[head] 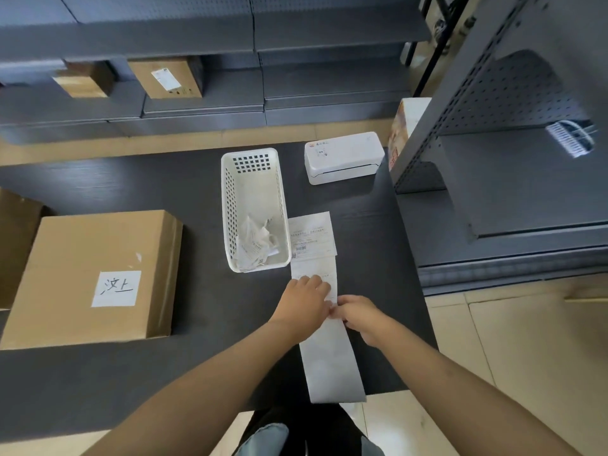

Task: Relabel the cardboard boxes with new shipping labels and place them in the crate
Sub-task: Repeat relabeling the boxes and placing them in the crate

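Note:
A long strip of white shipping labels (pixel 329 363) lies on the dark table (pixel 164 383), running from beside the basket to the table's front edge. My left hand (pixel 304 302) presses down on the strip with curled fingers, and my right hand (pixel 357 315) pinches the strip's edge right beside it. A printed label (pixel 311 235) lies at the strip's far end. On the left of the table sits a large cardboard box (pixel 92 278) bearing a white handwritten sticker (pixel 116 288).
A white perforated basket (pixel 253 179) holding crumpled label scraps stands in the middle of the table. Behind it to the right is a white label printer (pixel 343 158). Grey shelving (pixel 513 159) rises at right; further boxes (pixel 166 77) sit on back shelves.

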The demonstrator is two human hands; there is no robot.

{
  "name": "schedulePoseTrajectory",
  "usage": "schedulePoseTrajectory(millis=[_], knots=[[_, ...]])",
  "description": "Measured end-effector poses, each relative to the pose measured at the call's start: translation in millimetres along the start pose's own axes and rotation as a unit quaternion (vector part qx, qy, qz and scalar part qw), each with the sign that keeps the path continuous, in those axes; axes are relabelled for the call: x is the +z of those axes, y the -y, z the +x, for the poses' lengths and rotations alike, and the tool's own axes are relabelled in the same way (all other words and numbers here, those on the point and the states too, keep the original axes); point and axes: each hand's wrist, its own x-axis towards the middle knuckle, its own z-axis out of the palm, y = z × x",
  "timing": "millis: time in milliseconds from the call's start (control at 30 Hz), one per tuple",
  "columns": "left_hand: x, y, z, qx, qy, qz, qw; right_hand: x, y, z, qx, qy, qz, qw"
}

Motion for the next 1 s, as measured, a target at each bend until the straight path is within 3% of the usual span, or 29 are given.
schedulePoseTrajectory(millis=[233,533,733,1000], knots=[[-11,-2,6,0.05,0.002,0.02,0.999,-9,-4,-6,-0.049,0.022,0.001,0.999],[-26,-2,15,0.05,0.038,0.088,0.994,-12,-6,-9,-0.079,0.016,-0.035,0.996],[-37,-3,9,0.04,0.044,-0.047,0.997,-16,-11,-14,-0.111,0.0,-0.001,0.994],[-38,-11,8,0.072,0.055,0.034,0.995,-15,-11,-20,-0.128,-0.029,0.006,0.991]])
